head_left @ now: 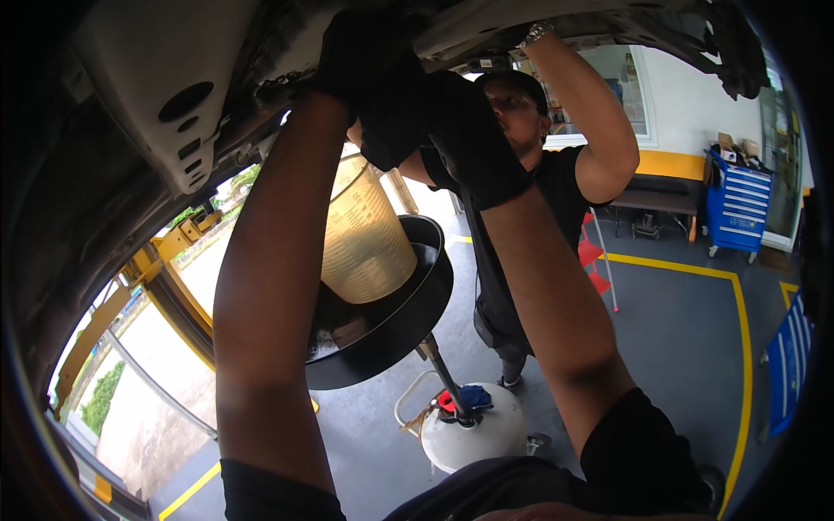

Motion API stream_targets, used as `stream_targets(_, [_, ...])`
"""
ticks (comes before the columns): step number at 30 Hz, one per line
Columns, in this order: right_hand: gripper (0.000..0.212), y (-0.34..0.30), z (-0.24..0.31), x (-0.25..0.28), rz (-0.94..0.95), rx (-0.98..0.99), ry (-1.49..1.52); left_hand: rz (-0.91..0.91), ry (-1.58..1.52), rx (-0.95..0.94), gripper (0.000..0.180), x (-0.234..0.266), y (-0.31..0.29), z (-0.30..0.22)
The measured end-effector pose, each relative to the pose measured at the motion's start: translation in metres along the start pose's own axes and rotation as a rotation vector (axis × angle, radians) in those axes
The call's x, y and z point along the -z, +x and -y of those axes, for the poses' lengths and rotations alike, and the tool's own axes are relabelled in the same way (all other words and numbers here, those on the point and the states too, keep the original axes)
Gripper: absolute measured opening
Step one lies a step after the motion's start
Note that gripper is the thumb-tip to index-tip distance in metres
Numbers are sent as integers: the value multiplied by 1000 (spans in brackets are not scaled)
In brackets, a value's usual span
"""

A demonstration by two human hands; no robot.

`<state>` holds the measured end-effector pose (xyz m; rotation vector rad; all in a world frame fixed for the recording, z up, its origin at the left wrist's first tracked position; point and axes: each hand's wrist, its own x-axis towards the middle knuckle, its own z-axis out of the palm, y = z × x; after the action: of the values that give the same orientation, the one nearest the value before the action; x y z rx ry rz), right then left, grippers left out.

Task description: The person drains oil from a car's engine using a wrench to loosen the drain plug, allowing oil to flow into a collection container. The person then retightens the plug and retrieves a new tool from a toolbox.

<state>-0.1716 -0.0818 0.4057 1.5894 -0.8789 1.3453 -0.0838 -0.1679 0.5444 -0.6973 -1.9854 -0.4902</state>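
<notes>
Both of my hands are raised against the dark underside of a car (174, 87). My left hand (365, 61), in a black glove, is up among the parts beneath the car. Lower and to its right is my right hand (465, 135), also black-gloved. The fingers of both merge with the shadow, so what they hold cannot be made out. Just below them a translucent measuring bucket (369, 247) with marks on its wall stands in or over a round black drain pan (382, 352). The bucket's upper part is partly hidden by my hands.
A pole joins the pan to a white tank (486, 434) with red and blue items on top. A co-worker (512, 252) in black stands close ahead, arm raised. Blue tool cabinets (738, 201) stand right; a yellow lift post (165, 282) is left.
</notes>
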Motion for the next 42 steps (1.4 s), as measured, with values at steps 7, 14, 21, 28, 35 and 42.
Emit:
stream_targets(7, [35, 1, 17, 10, 136, -328, 593, 108, -191, -167, 26, 14, 5, 42])
stream_targets(14, [17, 10, 43, 19, -8, -30, -96, 29, 764, -631, 33, 24, 17, 63])
stream_targets(21, [16, 2, 28, 19, 37, -66, 113, 95, 213, -282, 32, 11, 12, 54])
stream_targets(28, [30, -2, 28, 22, 35, -69, 159, 126, 225, -405, 27, 19, 3, 41])
stream_targets(35, [47, -7, -8, 9, 148, 137, -449, 50, 506, -191, 26, 7, 4, 4])
stream_targets(42, [46, -5, 26, 10, 197, -530, 978, 117, -326, 141, 33, 16, 0, 32])
